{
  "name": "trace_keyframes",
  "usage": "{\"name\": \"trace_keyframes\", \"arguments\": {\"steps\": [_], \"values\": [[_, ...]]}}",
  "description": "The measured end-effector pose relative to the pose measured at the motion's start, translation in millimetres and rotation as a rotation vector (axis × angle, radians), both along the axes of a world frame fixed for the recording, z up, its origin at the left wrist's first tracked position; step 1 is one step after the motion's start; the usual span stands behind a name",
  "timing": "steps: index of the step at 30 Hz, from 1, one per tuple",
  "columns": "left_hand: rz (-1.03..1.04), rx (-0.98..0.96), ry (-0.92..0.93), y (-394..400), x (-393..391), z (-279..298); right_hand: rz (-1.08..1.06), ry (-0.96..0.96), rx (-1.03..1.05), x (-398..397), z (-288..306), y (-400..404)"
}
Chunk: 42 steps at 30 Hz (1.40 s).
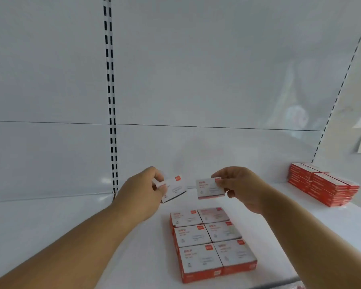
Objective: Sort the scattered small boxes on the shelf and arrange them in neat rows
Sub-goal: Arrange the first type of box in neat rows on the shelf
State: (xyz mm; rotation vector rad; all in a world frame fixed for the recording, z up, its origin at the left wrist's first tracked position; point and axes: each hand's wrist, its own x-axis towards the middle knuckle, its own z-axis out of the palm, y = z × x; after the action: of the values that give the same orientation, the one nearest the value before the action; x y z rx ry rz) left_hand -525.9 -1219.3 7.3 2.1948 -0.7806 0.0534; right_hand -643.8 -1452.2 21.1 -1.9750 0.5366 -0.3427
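Boxes: left hand [148, 188] grip pinches one box [174, 189]; right hand [241, 185] grip pinches another [209, 188].

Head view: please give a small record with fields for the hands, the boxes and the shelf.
left hand: holds one small white-and-red cardboard box, tilted
right hand: holds another small white-and-red box
arranged block: six boxes showing on top, two columns by three rows
red stack: far right, against the back
white shelf: bare at left
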Motion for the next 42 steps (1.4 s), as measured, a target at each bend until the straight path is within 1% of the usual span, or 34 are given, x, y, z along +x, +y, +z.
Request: {"name": "trace_keyframes", "arguments": {"steps": [3,7,9,12,15,17,19,22,24,27,29,31,33,36,38,42], "values": [[0.008,0.185,-0.027,-17,2,-2,0.010,0.086,0.019,-2,-17,-11],[-0.020,0.302,0.026,-26,1,-5,0.043,0.139,-0.024,4,-28,-13],[-0.027,0.334,0.022,-27,0,-5,0.093,0.173,-0.093,10,-29,-14],[-0.016,0.398,-0.070,-30,-1,-9,0.160,0.256,-0.230,15,-25,-10],[0.001,0.448,-0.145,-34,-3,-17,0.213,0.297,-0.350,20,-22,-7],[0.005,0.414,-0.139,-34,-4,-20,0.240,0.308,-0.412,21,-19,-8],[0.028,0.317,-0.112,-30,-3,-22,0.259,0.310,-0.468,22,-17,-8],[0.080,0.175,-0.111,-19,1,-22,0.253,0.313,-0.604,24,-11,-5],[0.112,0.151,-0.134,-9,7,-19,0.240,0.283,-0.662,27,-5,2],[0.244,0.222,-0.162,9,26,-18,0.325,0.215,-0.709,35,7,25],[0.305,0.329,-0.095,18,37,-22,0.397,0.177,-0.723,46,12,46],[0.283,0.413,-0.044,22,43,-26,0.454,0.175,-0.746,62,12,66],[0.250,0.412,-0.035,24,45,-28,0.494,0.220,-0.782,80,7,80],[0.192,0.323,-0.009,25,50,-26,0.511,0.354,-0.870,102,1,93],[0.194,0.253,-0.003,27,53,-28,0.509,0.416,-0.901,109,2,98],[0.186,0.077,0.056,30,56,-33,0.453,0.444,-0.758,119,4,103]]}}
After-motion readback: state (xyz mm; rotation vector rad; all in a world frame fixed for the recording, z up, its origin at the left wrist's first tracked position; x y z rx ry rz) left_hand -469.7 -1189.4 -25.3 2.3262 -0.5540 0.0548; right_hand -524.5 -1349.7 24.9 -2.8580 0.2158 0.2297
